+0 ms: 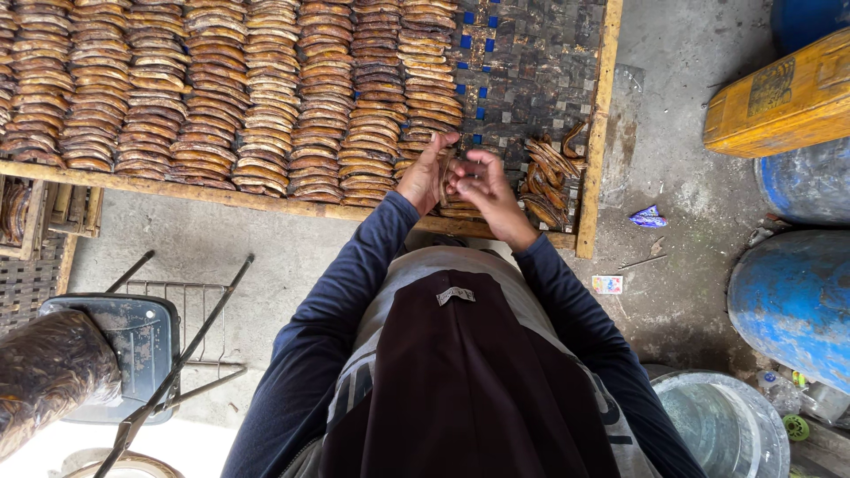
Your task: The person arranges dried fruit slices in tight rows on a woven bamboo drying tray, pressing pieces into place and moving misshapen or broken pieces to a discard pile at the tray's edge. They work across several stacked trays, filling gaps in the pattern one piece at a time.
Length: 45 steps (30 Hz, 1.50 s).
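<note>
While I lean over the woven drying tray (pixel 540 53), my left hand (pixel 423 173) and right hand (pixel 482 188) pinch one brown dried slice (pixel 445 175) between them, just above the tray's near edge. Neat rows of slices (pixel 221 88) fill the tray to my left; a loose pile (pixel 549 177) lies right.

I see one flattened brown banana slice (pixel 445 173), thin and curved, standing almost upright on its edge. It sits just above the near wooden rim of the woven drying tray (pixel 531 80), between the neat overlapping rows of slices (pixel 230 88) on the left and a loose pile (pixel 547 177) on the right.
</note>
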Each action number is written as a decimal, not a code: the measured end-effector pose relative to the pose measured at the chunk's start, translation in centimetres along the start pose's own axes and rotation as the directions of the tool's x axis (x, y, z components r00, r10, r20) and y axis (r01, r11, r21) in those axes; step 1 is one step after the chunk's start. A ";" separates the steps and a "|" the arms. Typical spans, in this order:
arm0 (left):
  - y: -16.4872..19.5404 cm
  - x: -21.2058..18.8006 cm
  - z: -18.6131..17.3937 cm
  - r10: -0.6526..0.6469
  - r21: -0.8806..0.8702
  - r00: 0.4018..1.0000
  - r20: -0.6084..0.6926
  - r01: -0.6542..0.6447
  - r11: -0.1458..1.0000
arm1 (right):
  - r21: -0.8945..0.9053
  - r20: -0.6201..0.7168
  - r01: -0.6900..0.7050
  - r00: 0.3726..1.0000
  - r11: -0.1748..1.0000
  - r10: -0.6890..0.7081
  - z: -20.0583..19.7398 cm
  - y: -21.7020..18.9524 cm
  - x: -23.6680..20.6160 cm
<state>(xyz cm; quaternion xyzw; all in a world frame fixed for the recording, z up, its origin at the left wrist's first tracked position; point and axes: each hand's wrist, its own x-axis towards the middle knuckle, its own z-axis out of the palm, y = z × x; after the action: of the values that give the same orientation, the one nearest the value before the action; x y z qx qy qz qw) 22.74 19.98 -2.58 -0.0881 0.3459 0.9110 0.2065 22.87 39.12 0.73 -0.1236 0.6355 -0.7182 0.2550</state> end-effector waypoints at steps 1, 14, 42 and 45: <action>0.0 0.0 -0.1 -0.035 0.036 0.999 -0.018 0.035 0.999 | -0.038 -0.029 0.052 0.998 0.998 -0.053 -0.2 -0.1 0.0; -0.5 0.8 -0.3 -0.154 0.380 0.987 0.035 0.129 0.916 | -0.600 -0.007 0.291 0.930 0.746 -0.368 -0.2 -0.8 0.1; -3.5 2.1 -4.2 0.247 0.958 0.930 0.273 -0.238 -0.161 | -0.989 -0.114 -0.082 0.952 0.123 -0.284 -6.4 3.7 -1.2; -2.7 1.0 -4.1 0.304 0.960 0.912 0.276 -0.275 -0.048 | -0.886 -0.202 -0.037 0.928 0.461 -0.314 -10.3 2.1 -2.3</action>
<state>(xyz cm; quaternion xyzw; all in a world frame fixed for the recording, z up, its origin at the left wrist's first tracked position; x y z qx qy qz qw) 23.07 19.37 -7.53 0.1454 0.8904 0.4313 0.0086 20.12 48.96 -2.67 -0.1636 0.9336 -0.3181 -0.0179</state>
